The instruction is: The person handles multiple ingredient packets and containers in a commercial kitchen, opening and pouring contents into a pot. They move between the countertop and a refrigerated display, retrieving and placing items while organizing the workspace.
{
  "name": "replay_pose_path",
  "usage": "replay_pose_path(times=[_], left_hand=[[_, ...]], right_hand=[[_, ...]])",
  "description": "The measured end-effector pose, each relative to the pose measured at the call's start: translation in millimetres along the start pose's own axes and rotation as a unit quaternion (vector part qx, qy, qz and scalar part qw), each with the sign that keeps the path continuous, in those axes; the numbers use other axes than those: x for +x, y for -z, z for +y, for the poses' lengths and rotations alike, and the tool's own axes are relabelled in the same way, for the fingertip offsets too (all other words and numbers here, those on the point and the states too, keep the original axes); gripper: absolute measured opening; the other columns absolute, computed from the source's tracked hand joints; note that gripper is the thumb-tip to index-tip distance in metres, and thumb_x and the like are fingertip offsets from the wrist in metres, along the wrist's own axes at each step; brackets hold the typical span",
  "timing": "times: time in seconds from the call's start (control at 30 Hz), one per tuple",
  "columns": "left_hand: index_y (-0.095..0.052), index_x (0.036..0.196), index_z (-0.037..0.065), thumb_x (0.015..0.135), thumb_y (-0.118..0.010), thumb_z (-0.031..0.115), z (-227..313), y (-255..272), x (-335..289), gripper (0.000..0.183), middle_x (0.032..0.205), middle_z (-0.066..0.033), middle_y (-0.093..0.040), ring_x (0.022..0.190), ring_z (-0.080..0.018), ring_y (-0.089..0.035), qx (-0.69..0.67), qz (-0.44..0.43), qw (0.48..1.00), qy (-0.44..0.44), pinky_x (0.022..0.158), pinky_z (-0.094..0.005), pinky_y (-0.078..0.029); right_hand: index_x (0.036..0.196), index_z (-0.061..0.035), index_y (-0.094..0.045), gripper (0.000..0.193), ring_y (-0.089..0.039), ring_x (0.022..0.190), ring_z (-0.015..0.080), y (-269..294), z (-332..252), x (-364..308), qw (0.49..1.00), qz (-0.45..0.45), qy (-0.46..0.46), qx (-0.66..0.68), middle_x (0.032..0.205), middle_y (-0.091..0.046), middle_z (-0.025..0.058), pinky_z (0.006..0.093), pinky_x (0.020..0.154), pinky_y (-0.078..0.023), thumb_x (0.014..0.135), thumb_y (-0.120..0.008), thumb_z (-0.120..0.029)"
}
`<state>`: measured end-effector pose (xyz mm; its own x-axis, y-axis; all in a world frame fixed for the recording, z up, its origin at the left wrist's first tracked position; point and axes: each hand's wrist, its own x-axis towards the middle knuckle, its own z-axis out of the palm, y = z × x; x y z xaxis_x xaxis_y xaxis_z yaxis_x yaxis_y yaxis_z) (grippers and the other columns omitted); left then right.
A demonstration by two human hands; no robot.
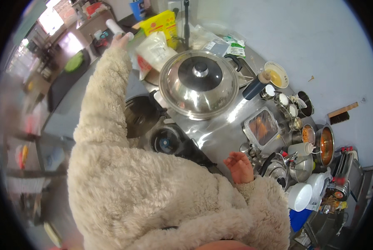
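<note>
Upper left: I see the left hand point(119, 41) with its fingers closed around a slim white cylindrical object point(114, 26), which protrudes at both sides of the grip; the exact fingertip contact is too small to tell. A bulging white plastic bag point(156, 51) lies just right of this hand. Lower centre: I see the right hand point(239, 168) palm up, fingers loosely curled, well apart from the cylindrical object and near a shiny steel vessel with a black handle point(277, 170). A domed steel lid point(203, 99) lies between the hands.
</note>
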<state>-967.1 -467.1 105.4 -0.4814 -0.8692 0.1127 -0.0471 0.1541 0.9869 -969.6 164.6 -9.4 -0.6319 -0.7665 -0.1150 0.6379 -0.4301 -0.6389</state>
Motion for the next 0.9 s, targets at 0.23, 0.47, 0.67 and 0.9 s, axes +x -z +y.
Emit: replay_pose_path(times=[0.23,0.47,0.67,0.9], left_hand=[[-0.028,0.137,0.002,0.08,-0.065,0.032,20.2,-67.1,10.6,0.074,0.125,-0.0211,-0.047,0.107,-0.0247,-0.055,0.046,0.024,0.993,0.108,0.083,-0.0343,-0.048],[-0.023,0.141,0.014,0.078,-0.069,0.019,9.2,-112.8,36.8,0.077,0.131,-0.0223,-0.041,0.109,-0.027,-0.053,0.096,-0.003,0.99,0.099,0.09,-0.0389,-0.045],[-0.005,0.139,0.018,0.074,-0.067,0.001,-54.0,-136.3,99.2,0.091,0.122,-0.0201,-0.047,0.106,-0.0275,-0.054,-0.097,0.145,0.982,0.074,0.083,-0.0411,-0.048],[-0.038,0.119,0.009,0.078,-0.062,0.003,-82.6,-128.5,141.9,0.048,0.091,-0.0108,-0.058,0.089,-0.021,-0.057,-0.006,-0.054,0.993,-0.105,0.074,-0.0336,-0.049]], right_hand=[[0.114,-0.0113,-0.054,0.03,-0.055,0.099,0.0225,-11.1,-3.1,19.1,0.996,0.085,0.029,-0.008,0.117,-0.054,0.0087,0.0474,0.096,-0.04,0.085,-0.061,-0.018],[0.113,-0.0088,-0.053,0.03,-0.057,0.095,0.0241,-8.8,1.3,31.7,0.987,0.151,0.058,-0.008,0.114,-0.056,0.0107,0.0476,0.093,-0.042,0.085,-0.061,-0.017],[0.112,-0.0066,-0.053,0.029,-0.058,0.095,0.0241,-10.1,1.0,50.1,0.983,0.172,0.062,-0.005,0.113,-0.056,0.012,0.0476,0.092,-0.043,0.085,-0.06,-0.015],[0.112,-0.0048,-0.053,0.028,-0.058,0.095,0.0234,-6.5,1.4,68.9,0.98,0.188,0.061,-0.013,0.113,-0.057,0.0123,0.0466,0.092,-0.043,0.086,-0.058,-0.015]])
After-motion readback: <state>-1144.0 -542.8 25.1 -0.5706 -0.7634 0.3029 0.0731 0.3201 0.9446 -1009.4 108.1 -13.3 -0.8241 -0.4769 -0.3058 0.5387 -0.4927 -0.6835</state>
